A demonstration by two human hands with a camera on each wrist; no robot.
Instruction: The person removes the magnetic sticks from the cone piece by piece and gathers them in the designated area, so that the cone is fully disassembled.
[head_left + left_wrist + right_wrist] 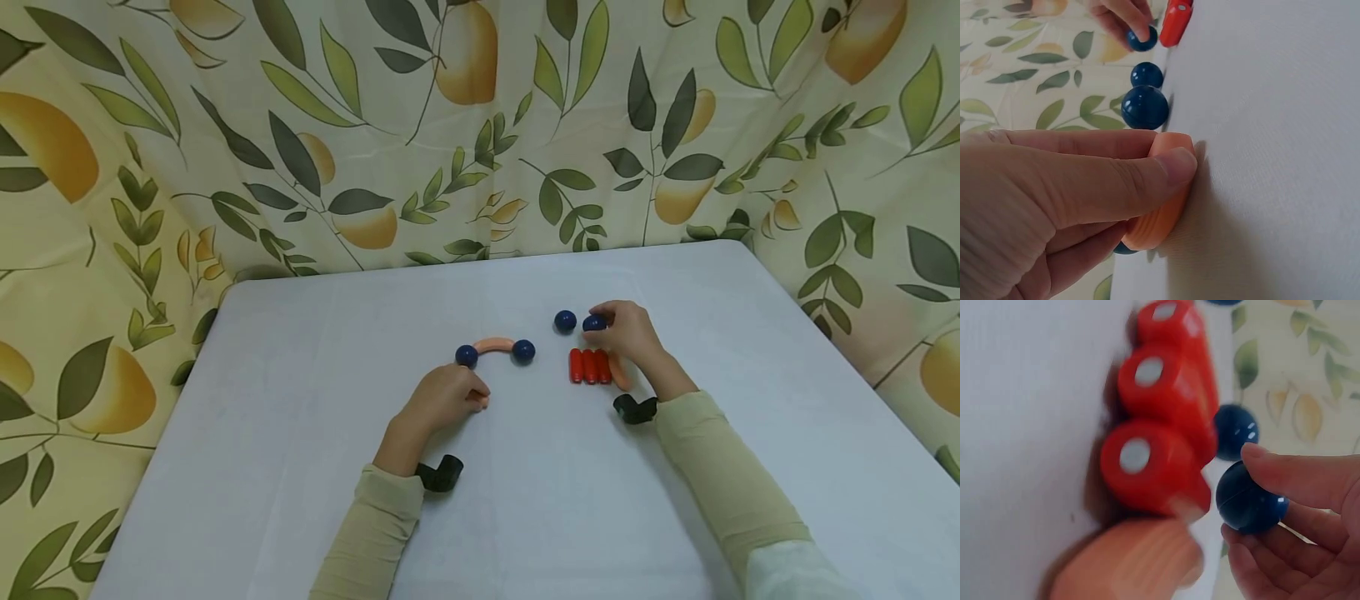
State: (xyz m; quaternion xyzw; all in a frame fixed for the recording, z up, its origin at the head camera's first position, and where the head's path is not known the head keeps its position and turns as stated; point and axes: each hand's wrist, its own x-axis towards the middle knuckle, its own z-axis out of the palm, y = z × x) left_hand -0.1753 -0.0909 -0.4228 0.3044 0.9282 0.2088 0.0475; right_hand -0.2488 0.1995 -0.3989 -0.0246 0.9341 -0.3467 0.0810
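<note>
My left hand (446, 396) pinches an orange ribbed piece (1157, 228) between thumb and fingers, low over the table; in the head view the fingers mostly hide it. Just beyond that hand, a curved orange rod (495, 344) lies between two dark blue balls, the left ball (467, 356) and the right ball (523, 352). Over on the right side, my right hand (628, 333) pinches a blue ball (1250, 499) between thumb and fingertips. Left of it sits another blue ball (565, 322). Below are three red rods (590, 367) with silvery ends, side by side, and an orange rod (618, 372).
A white cloth covers the table (300, 467). Behind and beside it hangs a curtain (450, 183) printed with fruit and leaves. Each wrist carries a black camera mount, the left mount (441, 473) and the right mount (636, 409).
</note>
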